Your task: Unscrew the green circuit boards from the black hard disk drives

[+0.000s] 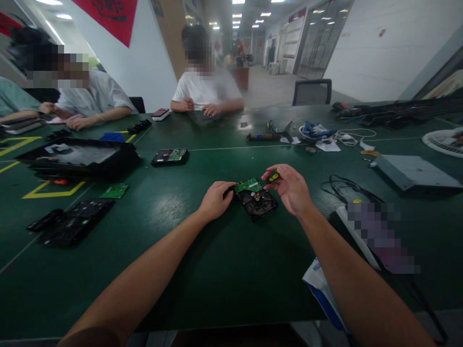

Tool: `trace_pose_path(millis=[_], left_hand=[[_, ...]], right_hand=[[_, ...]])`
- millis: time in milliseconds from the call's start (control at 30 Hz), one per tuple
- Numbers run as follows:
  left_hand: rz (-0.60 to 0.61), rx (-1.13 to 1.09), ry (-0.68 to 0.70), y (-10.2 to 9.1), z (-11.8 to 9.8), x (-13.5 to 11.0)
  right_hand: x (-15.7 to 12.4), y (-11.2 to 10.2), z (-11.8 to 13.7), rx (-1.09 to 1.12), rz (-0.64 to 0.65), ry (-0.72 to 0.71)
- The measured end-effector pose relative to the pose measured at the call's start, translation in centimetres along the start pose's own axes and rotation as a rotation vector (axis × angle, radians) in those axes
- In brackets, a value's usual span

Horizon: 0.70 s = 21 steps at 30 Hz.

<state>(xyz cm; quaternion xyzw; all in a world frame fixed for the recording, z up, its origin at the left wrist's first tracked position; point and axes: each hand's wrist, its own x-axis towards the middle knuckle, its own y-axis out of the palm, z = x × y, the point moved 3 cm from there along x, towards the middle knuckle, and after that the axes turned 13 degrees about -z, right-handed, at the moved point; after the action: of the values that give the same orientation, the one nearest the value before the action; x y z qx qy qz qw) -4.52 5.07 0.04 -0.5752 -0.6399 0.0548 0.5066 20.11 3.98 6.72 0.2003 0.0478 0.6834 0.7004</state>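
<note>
A black hard drive (257, 206) lies in front of me with its underside up, a green circuit board (249, 185) along its far edge. My left hand (217, 200) grips the drive's left corner, its fingertips partly hidden behind the edge. A small screwdriver with a yellow handle (274, 177) is pinched between the fingers of my right hand (291, 189). Its shaft points down and left toward the circuit board; whether the tip touches a screw I cannot tell.
Another hard drive (170, 157) lies farther left. On the left are a black tray (83, 156), a loose green board (115, 191) and black drives (77, 221). To the right are cables (350, 185) and a grey metal box (415, 173). Co-workers (208, 91) sit across the table.
</note>
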Motion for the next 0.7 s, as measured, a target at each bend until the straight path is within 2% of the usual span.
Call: trace_pose_path(millis=[167, 400, 700], left_hand=[[0.008, 0.003, 0.000, -0.03, -0.02, 0.02], [0.008, 0.000, -0.006, -0.02, 0.03, -0.01], [0.005, 0.001, 0.004, 0.10, 0.23, -0.09]], right_hand=[[0.03, -0.01, 0.12, -0.060, -0.055, -0.040], [0.06, -0.21, 0.30, -0.015, -0.010, -0.028], [0.17, -0.23, 0.15, -0.017, -0.041, -0.032]])
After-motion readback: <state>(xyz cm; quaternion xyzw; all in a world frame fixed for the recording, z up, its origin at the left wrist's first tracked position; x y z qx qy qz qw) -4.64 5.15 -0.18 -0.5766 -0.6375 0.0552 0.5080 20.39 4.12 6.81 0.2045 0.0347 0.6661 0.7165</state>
